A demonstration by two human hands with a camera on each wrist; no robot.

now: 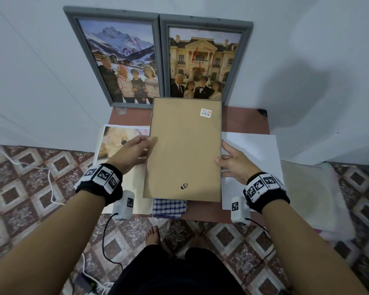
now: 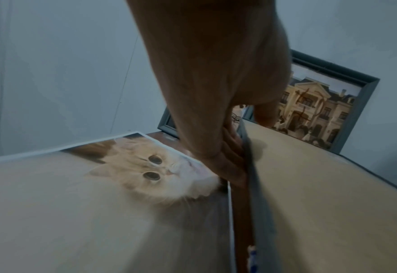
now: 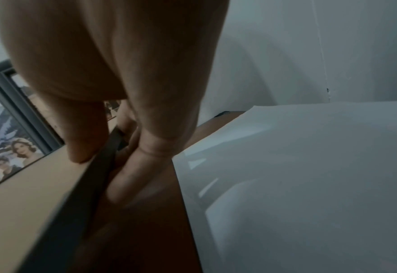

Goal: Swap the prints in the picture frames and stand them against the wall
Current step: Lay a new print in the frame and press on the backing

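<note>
A picture frame lies face-down, its brown backing board [image 1: 183,150] up, just above the small red-brown table [image 1: 243,118]. My left hand [image 1: 146,144] grips its left edge, thumb on the backing [image 2: 321,194] and fingers [image 2: 232,166] underneath. My right hand [image 1: 223,154] grips the right edge the same way, thumb [image 3: 85,144] on top. A cat print [image 1: 115,141] lies on the table to the left. A white sheet [image 1: 254,150] lies to the right. Two grey frames lean on the wall: a mountain print [image 1: 119,60] and a mansion print [image 1: 202,62].
A blue checked cloth [image 1: 169,207] sticks out under the frame's near edge. White and black cables [image 1: 49,184] run over the patterned floor on the left. A pale cushion [image 1: 311,188] lies right of the table. My bare feet [image 1: 152,233] stand at its front.
</note>
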